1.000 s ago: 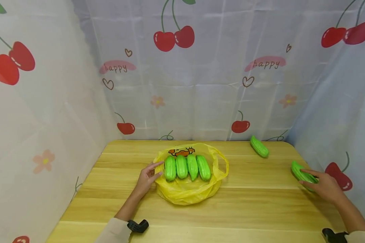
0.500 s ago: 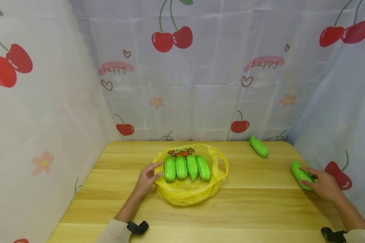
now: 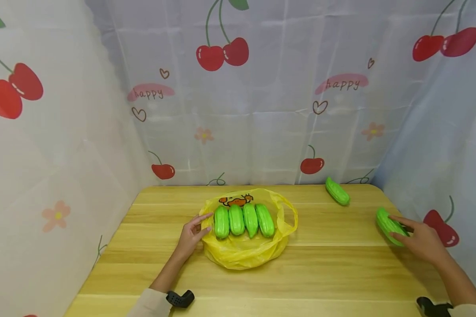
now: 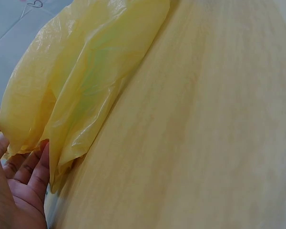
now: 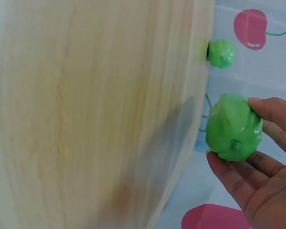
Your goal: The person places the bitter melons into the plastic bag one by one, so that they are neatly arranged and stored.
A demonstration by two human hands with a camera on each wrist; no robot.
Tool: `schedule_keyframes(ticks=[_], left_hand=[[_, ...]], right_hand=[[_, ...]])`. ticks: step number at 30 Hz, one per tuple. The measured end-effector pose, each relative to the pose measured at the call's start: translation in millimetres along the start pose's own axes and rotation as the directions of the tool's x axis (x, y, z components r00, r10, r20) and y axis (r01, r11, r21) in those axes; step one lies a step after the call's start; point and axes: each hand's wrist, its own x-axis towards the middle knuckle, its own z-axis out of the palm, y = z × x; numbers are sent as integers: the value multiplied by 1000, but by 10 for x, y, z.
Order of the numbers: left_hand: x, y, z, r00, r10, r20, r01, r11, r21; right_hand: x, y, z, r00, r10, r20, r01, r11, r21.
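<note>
In the head view, my left hand (image 3: 191, 233) holds the left rim of a yellow plastic bag (image 3: 246, 257). The left wrist view shows the fingers (image 4: 38, 174) at the bag's edge, partly hidden by the film. Several light green ridged bitter melons (image 3: 236, 219) lie side by side in the bag's open mouth. At the right of the table, my right hand (image 3: 424, 242) grips another bitter melon (image 3: 389, 225) between thumb and fingers. Seen end-on in the right wrist view, that bitter melon (image 5: 234, 126) appears raised, with a shadow on the wood below.
One more bitter melon (image 3: 337, 192) lies near the table's back right edge. The wooden table (image 3: 321, 277) is enclosed by white curtains (image 3: 254, 132) printed with cherries, at the back and both sides. A bag handle loop (image 3: 291, 215) spreads to the right.
My right hand has shifted slightly left and away from me with the bitter melon. The left hand stays at the bag's rim. The head view has tilted slightly.
</note>
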Motion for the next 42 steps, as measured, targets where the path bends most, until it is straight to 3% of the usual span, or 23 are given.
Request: schedule_keyframes(ticks=[4, 12, 20, 42], left_hand=[[-21, -2, -1, 1000, -19, -4, 19, 1000, 1], [21, 32, -13, 1000, 7, 0, -7, 1000, 13], [27, 53, -19, 1000, -31, -6, 31, 1000, 7], [19, 31, -17, 1000, -1, 7, 1, 1000, 15]], right_hand=[[-30, -68, 13, 1000, -21, -22, 22, 1000, 13], [-61, -274, 50, 992, -65, -108, 75, 993, 90], [-44, -519, 79, 987, -82, -141, 103, 983, 149], [-92, -961, 168, 977, -159, -146, 187, 961, 204]])
